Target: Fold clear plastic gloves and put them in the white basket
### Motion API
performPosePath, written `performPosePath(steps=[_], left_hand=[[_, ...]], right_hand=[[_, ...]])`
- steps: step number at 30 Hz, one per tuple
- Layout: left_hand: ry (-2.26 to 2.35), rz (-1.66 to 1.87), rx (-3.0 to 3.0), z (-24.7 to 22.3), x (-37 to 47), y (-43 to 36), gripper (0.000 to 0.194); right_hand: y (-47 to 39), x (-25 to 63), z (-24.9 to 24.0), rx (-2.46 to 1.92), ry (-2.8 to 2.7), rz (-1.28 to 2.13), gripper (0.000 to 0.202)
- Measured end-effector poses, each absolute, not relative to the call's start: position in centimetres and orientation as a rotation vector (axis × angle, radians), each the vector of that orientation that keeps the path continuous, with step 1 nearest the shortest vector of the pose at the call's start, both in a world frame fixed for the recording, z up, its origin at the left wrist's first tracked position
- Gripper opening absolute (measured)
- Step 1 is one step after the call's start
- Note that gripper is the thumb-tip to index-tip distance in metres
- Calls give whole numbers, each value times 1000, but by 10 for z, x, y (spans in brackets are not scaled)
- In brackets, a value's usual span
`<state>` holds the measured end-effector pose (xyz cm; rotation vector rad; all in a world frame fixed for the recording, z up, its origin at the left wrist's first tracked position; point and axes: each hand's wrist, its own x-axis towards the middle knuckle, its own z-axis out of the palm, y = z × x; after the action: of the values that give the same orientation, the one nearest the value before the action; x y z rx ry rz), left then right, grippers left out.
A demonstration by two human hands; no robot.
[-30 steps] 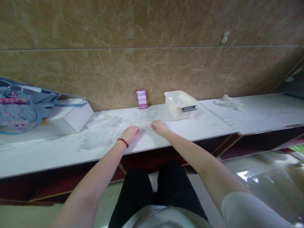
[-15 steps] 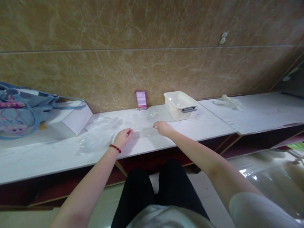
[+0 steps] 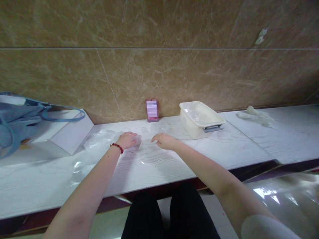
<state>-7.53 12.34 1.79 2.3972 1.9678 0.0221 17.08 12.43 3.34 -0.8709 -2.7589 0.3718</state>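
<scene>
My left hand (image 3: 127,140), with a red bead bracelet at its wrist, is over the worktop with its fingers around a small clear plastic piece (image 3: 138,142). The piece is see-through, so its exact kind and edges are hard to make out. Just to the right, my right hand (image 3: 163,141) hovers low over the worktop, fingers curved and apart, with nothing visible in them. Crumpled clear plastic bags (image 3: 98,144) lie under and to the left of my left hand. Other faint clear pieces lie behind the hands.
A cream plastic bin (image 3: 185,121) with a grey handle holds clear plastic. A phone-like object (image 3: 152,110), blurred out, leans on the tiled wall. At left stand a white box (image 3: 72,132) and a blue bag (image 3: 22,116). Whitish crumpled material (image 3: 256,116) lies at right on the worktop (image 3: 234,149).
My left hand has turned flatter, with its fingers more spread over the clear piece. My right hand has shifted slightly left, closer to it. The camera view has tilted and moved a little.
</scene>
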Motion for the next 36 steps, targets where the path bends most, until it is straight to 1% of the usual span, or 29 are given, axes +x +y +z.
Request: performPosePath(steps=[4, 6, 8, 11, 13, 15, 19, 21, 24, 26, 28, 33, 36], left_hand=[[1950, 12, 2392, 19, -76, 127, 48], [1995, 5, 2349, 21, -72, 130, 49], [2017, -57, 2302, 22, -68, 133, 45], [2009, -178, 2226, 24, -65, 137, 30], [2005, -215, 2201, 23, -64, 137, 25], [2002, -170, 2228, 19, -63, 135, 22], [1923, 53, 2321, 11, -66, 130, 18], [1922, 111, 2326, 9, -70, 129, 24], [1991, 99, 2298, 7, -81, 130, 40], [2039, 71, 2265, 5, -87, 131, 43], [2082, 67, 2240, 3, -91, 133, 40], [2131, 36, 2264, -2, -86, 135, 26], [2131, 60, 2307, 3, -81, 132, 22]], right_hand=[[121, 157, 29, -965, -2807, 356, 36], [117, 151, 26, -1052, -2823, 362, 39], [115, 147, 23, -1078, -2858, 404, 43], [118, 147, 16, -1047, -2890, 449, 43], [122, 149, 10, -1016, -2883, 439, 43], [126, 152, 4, -985, -2876, 420, 43], [128, 154, -1, -962, -2866, 425, 43], [127, 154, 0, -968, -2865, 433, 43], [126, 153, 2, -982, -2873, 430, 43], [126, 153, 1, -979, -2859, 413, 42], [125, 152, -1, -966, -2827, 382, 40], [126, 149, -9, -984, -2751, 348, 36], [127, 148, -9, -995, -2726, 357, 33]])
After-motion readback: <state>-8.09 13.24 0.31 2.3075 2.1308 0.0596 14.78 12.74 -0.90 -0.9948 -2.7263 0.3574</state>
